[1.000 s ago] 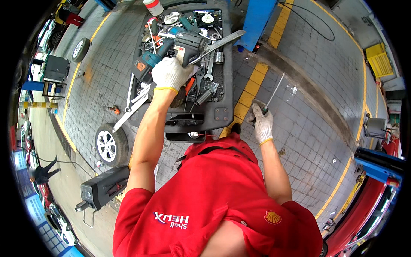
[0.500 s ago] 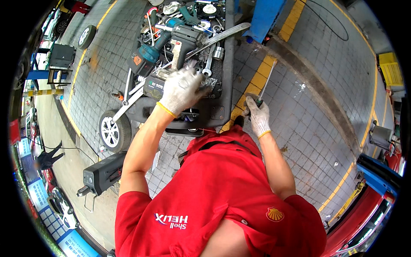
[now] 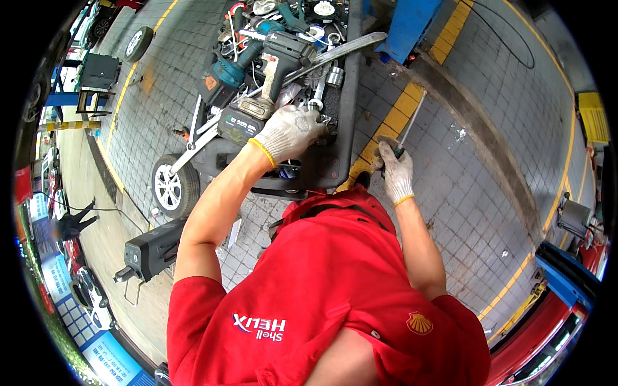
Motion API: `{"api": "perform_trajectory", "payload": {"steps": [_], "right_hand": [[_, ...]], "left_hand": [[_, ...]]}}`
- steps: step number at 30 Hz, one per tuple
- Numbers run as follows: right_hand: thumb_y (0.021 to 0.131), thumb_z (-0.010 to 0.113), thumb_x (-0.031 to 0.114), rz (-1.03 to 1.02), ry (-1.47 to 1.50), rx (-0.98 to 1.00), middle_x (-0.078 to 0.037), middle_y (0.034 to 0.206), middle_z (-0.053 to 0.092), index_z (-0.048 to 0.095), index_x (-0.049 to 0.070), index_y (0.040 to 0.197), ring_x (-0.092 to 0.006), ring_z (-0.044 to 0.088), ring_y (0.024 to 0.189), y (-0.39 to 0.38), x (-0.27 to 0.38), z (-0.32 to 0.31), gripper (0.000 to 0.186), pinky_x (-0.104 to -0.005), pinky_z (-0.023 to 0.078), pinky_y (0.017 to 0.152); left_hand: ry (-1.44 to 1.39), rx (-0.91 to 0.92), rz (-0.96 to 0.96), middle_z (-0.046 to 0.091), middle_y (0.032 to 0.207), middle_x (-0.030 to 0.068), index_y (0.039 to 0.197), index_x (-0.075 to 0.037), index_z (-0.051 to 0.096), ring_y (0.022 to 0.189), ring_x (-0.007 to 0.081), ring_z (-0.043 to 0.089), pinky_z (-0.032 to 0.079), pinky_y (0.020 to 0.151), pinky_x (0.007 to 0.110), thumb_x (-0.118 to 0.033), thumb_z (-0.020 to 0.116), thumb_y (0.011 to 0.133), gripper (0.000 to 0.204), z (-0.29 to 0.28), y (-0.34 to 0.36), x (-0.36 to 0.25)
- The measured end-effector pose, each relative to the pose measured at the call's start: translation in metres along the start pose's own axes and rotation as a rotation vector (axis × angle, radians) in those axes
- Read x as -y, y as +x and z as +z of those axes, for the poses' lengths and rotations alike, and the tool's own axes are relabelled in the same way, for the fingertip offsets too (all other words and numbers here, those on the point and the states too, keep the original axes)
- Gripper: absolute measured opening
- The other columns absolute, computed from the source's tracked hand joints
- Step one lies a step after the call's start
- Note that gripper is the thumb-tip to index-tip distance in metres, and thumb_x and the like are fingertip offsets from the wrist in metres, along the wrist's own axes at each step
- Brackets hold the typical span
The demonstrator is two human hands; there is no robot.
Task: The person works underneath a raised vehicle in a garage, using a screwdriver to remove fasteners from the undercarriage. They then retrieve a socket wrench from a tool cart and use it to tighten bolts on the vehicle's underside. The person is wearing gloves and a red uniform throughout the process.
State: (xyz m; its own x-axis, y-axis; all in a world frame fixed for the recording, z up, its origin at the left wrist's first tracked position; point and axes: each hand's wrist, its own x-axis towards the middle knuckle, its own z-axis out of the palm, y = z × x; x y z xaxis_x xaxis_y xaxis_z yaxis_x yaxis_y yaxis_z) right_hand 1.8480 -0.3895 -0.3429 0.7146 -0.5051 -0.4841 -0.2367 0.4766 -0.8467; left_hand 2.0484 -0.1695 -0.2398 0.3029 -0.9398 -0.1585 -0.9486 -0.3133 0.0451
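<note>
My left hand (image 3: pixel 290 132), in a white knit glove, reaches into the heap on the dark tool cart (image 3: pixel 335 164), its fingers curled over small items I cannot make out, just below a wrench (image 3: pixel 317 103). Left of it lies a grey cordless drill (image 3: pixel 273 67) with its battery (image 3: pixel 238 125), and above that a teal power tool (image 3: pixel 228 71). A long metal bar (image 3: pixel 367 40) crosses the pile, with a socket (image 3: pixel 335 76) beside it. My gloved right hand (image 3: pixel 394 168), right of the cart, grips a long-shafted screwdriver (image 3: pixel 411 121) by its dark handle, shaft pointing up.
A wheel (image 3: pixel 168 183) stands left of the cart, a loose tyre (image 3: pixel 136 45) farther back. A black machine (image 3: pixel 154 248) is at lower left. A person (image 3: pixel 74 225) is beyond it. A blue lift post (image 3: pixel 409 29) rises at top, a red car (image 3: pixel 541 334) sits lower right.
My left hand has left the drill's handle and moved down and right into the small items, uncovering the drill and battery. My right hand still holds the screwdriver, slightly shifted.
</note>
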Motion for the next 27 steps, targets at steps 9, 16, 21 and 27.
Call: {"api": "perform_trajectory", "payload": {"steps": [9,16,21,27], "right_hand": [[0.103,0.068,0.031,0.074,-0.215,-0.16,0.003,0.091,0.063,0.067,0.008,0.132,-0.0068,0.05,0.067,-0.045,0.019,-0.076,0.037,-0.0254,0.037,0.056],[0.104,0.069,0.02,0.015,-0.115,0.067,0.0,0.102,0.066,0.067,0.002,0.134,-0.0083,0.052,0.074,0.022,-0.009,0.001,0.034,-0.0268,0.044,0.061],[0.105,0.068,0.021,0.02,-0.266,0.035,-0.001,0.108,0.068,0.068,0.003,0.132,-0.0093,0.057,0.08,0.009,0.032,0.042,0.033,-0.027,0.048,0.065],[0.101,0.075,0.028,-0.103,-0.247,0.108,0.0,0.091,0.068,0.072,0.003,0.119,-0.0092,0.061,0.068,0.017,0.046,0.061,0.03,-0.0261,0.048,0.058]], "left_hand": [[-0.124,-0.125,0.132,0.073,0.09,0.0048,0.087,-0.015,0.075,0.086,0.0265,0.076,0.062,0.07,0.041,-0.017,0.068,0.081,0.009,0.048,0.031,-0.051],[-0.062,-0.278,0.318,0.074,0.093,0.0044,0.083,-0.017,0.078,0.09,0.0285,0.073,0.058,0.074,0.046,-0.024,0.067,0.088,0.014,0.047,0.012,0.005],[-0.014,-0.254,0.237,0.074,0.085,0.0076,0.084,-0.014,0.077,0.086,0.0318,0.074,0.059,0.07,0.047,-0.021,0.066,0.086,0.014,0.047,0.021,0.008],[-0.131,-0.214,0.129,0.07,0.091,0.0075,0.086,-0.013,0.073,0.092,0.0293,0.073,0.06,0.076,0.044,-0.022,0.065,0.087,0.012,0.041,0.0,0.012]]}}
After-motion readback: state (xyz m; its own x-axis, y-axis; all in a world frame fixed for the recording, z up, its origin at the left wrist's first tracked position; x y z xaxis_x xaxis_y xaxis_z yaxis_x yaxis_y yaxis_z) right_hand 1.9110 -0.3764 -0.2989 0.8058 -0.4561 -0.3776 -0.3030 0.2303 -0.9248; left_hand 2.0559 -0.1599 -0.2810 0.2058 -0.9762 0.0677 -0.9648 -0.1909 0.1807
